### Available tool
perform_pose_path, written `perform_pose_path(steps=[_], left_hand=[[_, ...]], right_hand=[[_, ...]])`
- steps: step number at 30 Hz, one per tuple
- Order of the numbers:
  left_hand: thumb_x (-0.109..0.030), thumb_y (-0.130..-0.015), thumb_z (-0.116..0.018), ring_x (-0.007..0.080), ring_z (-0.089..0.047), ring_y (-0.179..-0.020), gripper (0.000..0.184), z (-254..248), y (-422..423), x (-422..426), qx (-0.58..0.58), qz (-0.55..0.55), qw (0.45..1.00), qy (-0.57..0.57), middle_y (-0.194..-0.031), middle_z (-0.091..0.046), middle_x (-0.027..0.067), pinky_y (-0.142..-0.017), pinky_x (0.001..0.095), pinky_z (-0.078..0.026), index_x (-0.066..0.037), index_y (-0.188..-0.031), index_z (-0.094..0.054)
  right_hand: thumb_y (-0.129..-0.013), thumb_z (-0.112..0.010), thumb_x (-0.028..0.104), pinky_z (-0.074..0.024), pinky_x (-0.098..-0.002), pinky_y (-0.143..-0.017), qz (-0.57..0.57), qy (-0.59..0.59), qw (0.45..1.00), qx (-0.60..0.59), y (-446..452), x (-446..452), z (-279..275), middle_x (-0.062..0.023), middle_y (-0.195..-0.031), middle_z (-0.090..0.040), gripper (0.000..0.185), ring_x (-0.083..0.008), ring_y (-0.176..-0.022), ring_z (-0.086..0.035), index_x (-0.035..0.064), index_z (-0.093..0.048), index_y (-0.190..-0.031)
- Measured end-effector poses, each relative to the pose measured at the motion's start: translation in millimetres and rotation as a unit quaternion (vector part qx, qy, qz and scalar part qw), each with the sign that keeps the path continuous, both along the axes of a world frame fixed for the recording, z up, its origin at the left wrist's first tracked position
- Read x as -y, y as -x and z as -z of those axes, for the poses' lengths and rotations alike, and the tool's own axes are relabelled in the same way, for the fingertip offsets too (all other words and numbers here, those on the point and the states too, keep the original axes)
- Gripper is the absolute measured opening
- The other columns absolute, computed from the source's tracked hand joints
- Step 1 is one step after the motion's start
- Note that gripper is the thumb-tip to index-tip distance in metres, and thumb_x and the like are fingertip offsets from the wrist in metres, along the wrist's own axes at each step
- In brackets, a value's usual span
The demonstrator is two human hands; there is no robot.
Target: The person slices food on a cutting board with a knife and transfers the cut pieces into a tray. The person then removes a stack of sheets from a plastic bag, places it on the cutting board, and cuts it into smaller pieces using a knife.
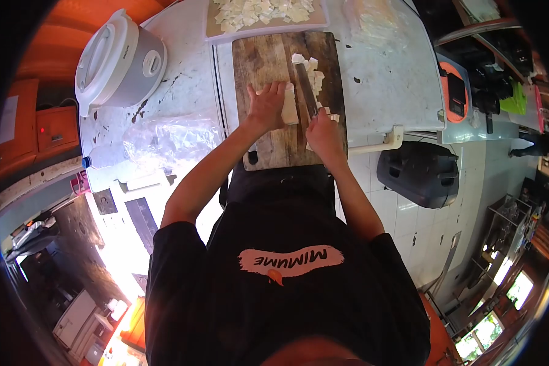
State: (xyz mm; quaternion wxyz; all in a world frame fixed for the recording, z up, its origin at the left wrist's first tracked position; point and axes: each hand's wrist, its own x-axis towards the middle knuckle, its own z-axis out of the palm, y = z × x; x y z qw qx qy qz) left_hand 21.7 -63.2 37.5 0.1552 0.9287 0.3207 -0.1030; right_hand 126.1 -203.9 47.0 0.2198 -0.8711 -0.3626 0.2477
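Note:
A worn wooden cutting board [265, 58] lies at the table's front edge. On it is a pale, flat block [290, 108], perhaps stacked dough sheets. My left hand [267, 108] holds this block down from the left, fingers bent over its top and thumb apart. My right hand [324, 133] is closed around the handle of a knife [307, 88]. Its blade points away from me, just right of the block and apart from it. Small cut pale pieces [316, 79] lie along the blade's right side, with a few more close to my right hand.
Beyond the board stands a tray [268, 33] heaped with cut pale pieces. A white and grey rice cooker [125, 64] is at the far left, a clear plastic bag [174, 143] nearer. Another plastic bag [375, 21] lies back right. A dark plastic chair [418, 174] stands right of the table.

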Motion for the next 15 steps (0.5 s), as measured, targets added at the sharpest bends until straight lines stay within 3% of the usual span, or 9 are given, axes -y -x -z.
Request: perform_pose_path(steps=[9, 15], left_hand=[[-0.044, -0.048, -0.09, 0.0251, -0.037, -0.133, 0.125, -6, -1, 4, 0.006, 0.005, 1.0, 0.003, -0.14, -0.04, 0.0065, -0.101, 0.0769, -0.019, -0.005, -0.145, -0.022], [-0.044, -0.046, -0.091, 0.0257, -0.035, -0.135, 0.129, -5, -6, -3, -0.014, -0.002, 0.999, 0.036, -0.143, -0.038, 0.0068, -0.102, 0.0774, -0.017, -0.005, -0.146, -0.02]], right_hand=[[-0.091, -0.05, 0.014, -0.0506, -0.0543, -0.067, -0.031, -0.042, 0.998, 0.019, 1, 4, 31, -0.028, -0.078, -0.063, 0.015, -0.0468, -0.078, -0.063, -0.0003, -0.053, -0.094], [-0.09, -0.051, 0.013, -0.0507, -0.0542, -0.067, -0.006, -0.025, 0.999, -0.02, 0, -4, 11, -0.0288, -0.08, -0.063, 0.015, -0.047, -0.08, -0.062, -0.0009, -0.054, -0.096]])
